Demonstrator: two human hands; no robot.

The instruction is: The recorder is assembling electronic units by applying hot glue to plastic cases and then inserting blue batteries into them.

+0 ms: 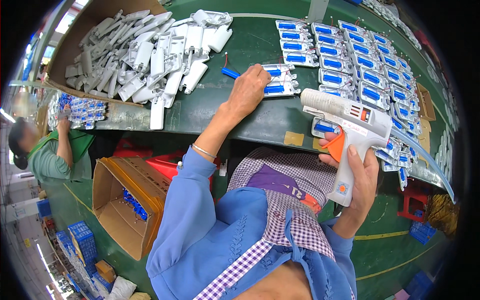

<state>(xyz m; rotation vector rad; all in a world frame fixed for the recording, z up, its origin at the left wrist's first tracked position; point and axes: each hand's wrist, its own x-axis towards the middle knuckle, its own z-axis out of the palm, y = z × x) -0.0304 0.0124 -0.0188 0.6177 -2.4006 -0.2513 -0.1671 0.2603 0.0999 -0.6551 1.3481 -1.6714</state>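
Green tabletop (250, 40) carries a heap of white casings (165, 55) at left, rows of cell-fitted casings (367, 61) at right. Right hand (364, 177) grips glue gun (345, 120), nozzle leftward. Left hand (248, 89), fingers curled, is at two casings (279, 81); grip unclear. Wired blue cell (230, 73) lies against or just beside it.

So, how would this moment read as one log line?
left hand: at white casings | right hand: holds glue gun | blue cylinder: beside left hand
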